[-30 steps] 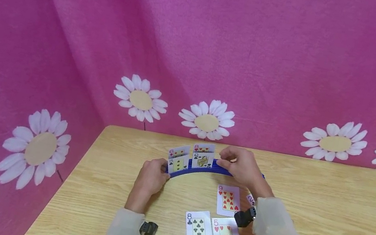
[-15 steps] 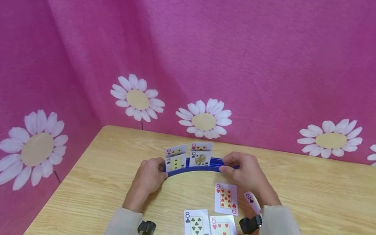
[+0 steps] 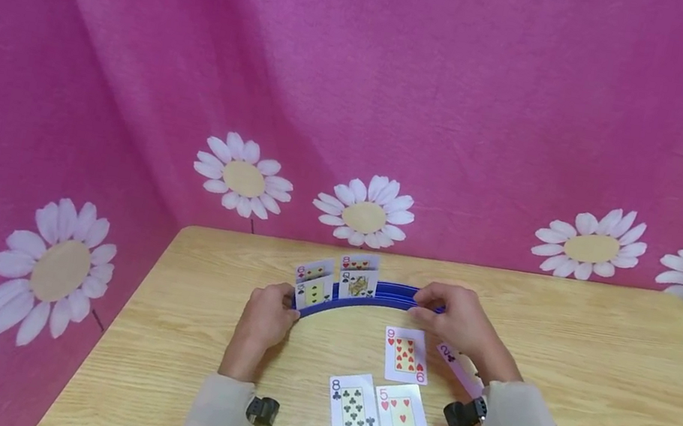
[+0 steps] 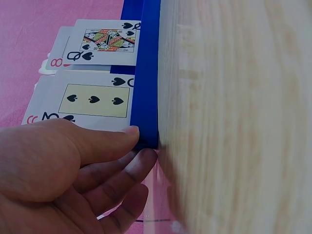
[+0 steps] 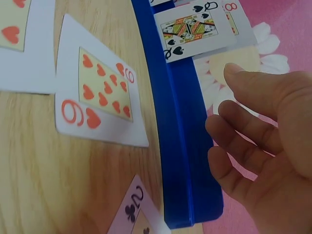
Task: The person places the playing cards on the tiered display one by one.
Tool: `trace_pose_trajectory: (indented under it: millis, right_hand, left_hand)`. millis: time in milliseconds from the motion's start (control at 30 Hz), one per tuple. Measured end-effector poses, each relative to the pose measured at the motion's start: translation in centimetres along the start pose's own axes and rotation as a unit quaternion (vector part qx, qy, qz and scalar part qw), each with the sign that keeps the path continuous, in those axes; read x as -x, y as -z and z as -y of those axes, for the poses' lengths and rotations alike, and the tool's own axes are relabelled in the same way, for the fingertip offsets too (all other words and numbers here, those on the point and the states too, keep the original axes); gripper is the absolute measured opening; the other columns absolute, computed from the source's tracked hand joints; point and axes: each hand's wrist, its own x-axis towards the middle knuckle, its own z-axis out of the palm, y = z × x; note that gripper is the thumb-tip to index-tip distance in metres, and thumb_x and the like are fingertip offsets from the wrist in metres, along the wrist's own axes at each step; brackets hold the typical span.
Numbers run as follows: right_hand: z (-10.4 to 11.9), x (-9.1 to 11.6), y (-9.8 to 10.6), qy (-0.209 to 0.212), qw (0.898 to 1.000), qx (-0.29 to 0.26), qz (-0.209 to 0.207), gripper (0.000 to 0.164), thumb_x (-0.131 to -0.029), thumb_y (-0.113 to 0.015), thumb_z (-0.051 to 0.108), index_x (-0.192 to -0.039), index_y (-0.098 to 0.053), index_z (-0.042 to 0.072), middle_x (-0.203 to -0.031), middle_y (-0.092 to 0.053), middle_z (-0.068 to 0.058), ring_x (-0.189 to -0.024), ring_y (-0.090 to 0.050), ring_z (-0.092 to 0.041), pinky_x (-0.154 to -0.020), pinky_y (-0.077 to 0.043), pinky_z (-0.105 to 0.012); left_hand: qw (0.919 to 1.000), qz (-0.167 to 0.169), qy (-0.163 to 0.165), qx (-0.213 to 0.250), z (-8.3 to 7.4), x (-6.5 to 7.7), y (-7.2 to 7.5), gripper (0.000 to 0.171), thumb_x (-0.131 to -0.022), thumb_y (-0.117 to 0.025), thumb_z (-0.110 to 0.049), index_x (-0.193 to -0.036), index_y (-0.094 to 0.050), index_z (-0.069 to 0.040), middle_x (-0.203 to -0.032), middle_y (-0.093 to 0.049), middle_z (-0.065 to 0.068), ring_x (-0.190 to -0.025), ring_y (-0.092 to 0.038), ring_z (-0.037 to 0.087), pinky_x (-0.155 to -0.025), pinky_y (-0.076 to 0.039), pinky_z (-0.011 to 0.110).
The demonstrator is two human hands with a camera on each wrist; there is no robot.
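Note:
A curved blue card holder [image 3: 393,298] stands on the table. My left hand [image 3: 265,315] pinches its left end, thumb in front and fingers behind, as the left wrist view shows. A three of spades [image 4: 95,100] and a queen of spades [image 3: 358,286] stand upright in the holder, each with a red-suited card partly hidden behind it. My right hand [image 3: 462,324] hovers by the holder's right part. In the right wrist view its fingers are loosely bent, with nothing between them and the thumb.
Face up before the holder lie a nine of hearts [image 3: 405,355], an eight of clubs [image 3: 355,409] and a five of hearts [image 3: 404,422]. A two of clubs [image 3: 458,367] lies partly under my right forearm. Behind the wooden table [image 3: 176,336] hangs a pink flowered cloth [image 3: 469,114].
My right hand has moved rightward along the holder, away from the queen of spades, showing more of the holder and of the two of clubs. The left hand stays at the left end.

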Motion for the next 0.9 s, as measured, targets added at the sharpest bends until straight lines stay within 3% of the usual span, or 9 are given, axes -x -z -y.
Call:
trace_pose_trajectory:
  millis: [200,900]
  right_hand:
    - [-0.6,0.7,0.4,-0.018,1.000,0.004,0.004,0.018,-0.090,-0.075,0.013,-0.105,-0.072,0.003,-0.093,-0.068,-0.002,-0.085,-0.059,-0.020,-0.074,-0.051,-0.035]
    - [-2.6,2.6,1.9,-0.013,1.000,0.018,-0.013,0.016,-0.087,-0.077,0.008,-0.101,-0.072,0.001,-0.089,-0.068,-0.001,-0.086,-0.063,-0.022,-0.070,-0.053,-0.033]
  left_hand:
    - [1.0000,0.000,-0.001,0.002,0.1,0.0,0.0,0.033,-0.091,-0.072,-0.002,-0.123,-0.066,0.003,-0.107,-0.069,0.014,-0.094,-0.062,0.024,-0.090,-0.051,0.043]
    - [1.0000,-0.002,-0.004,0.001,-0.1,0.0,-0.1,0.032,-0.090,-0.072,-0.002,-0.121,-0.067,0.004,-0.106,-0.070,0.015,-0.094,-0.063,0.024,-0.089,-0.052,0.042]
